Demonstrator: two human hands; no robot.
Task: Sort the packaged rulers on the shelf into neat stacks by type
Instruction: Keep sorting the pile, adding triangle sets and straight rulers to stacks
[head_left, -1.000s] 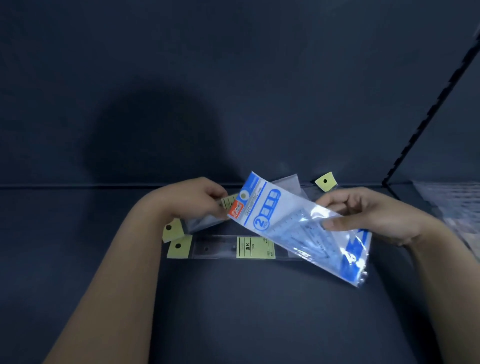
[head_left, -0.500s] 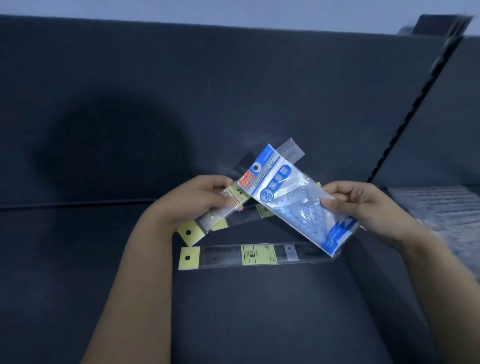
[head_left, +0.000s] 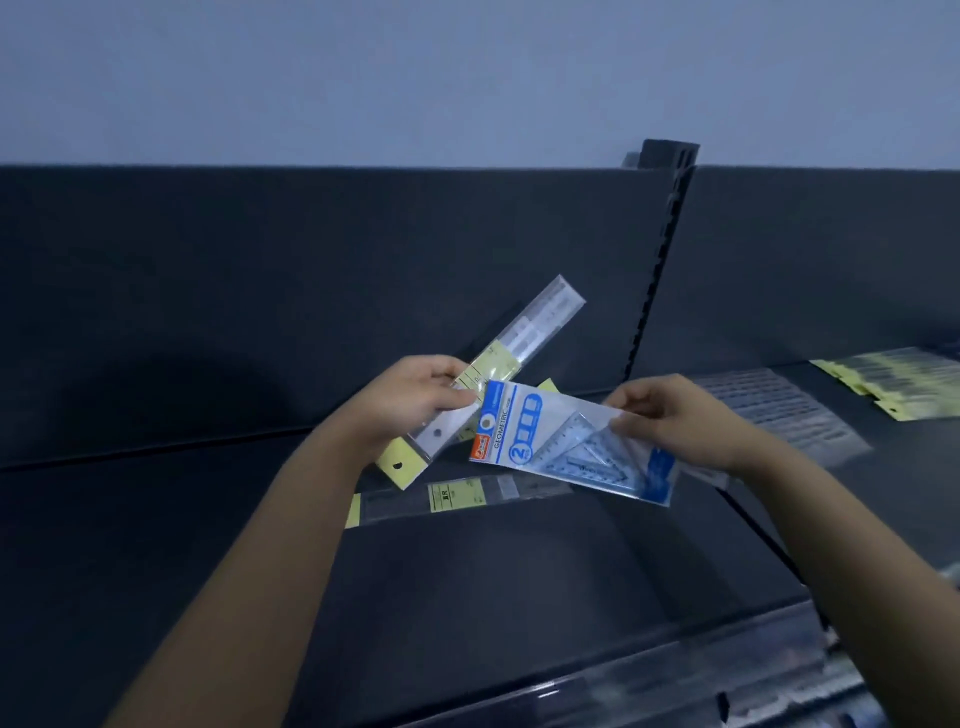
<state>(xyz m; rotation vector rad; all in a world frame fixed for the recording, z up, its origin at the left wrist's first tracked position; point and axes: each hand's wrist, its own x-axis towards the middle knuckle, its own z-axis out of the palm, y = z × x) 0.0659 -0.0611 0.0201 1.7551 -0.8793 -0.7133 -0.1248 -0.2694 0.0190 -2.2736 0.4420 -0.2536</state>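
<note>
Set-square pack (head_left: 561, 447): the blue-and-white header reads "GEOMETRIC", with a large "2" in a circle. A red brand tab sits at the corner, lettering too small to read. Clear film, pale blue triangles visible inside. It is held tilted in the air above the shelf (head_left: 467, 597) by the right hand (head_left: 670, 421), whose grip pinches the upper right edge between thumb and curled fingers. Left hand (head_left: 410, 400): grip closed round a long ruler pack (head_left: 511, 358) with a clear sleeve and a yellow label at mid-length, print unreadable. A yellow hang tag with a hole is at its lower end. This pack slants up to the right, its lower part just beside the set-square header. A second ruler pack (head_left: 457, 496) lies flat on the shelf below both hands; yellow label, dark characters, not legible. In the bay to the right, a clear stack (head_left: 779, 410) and a yellow-tagged stack (head_left: 893, 384) lie flat, near each other.
</note>
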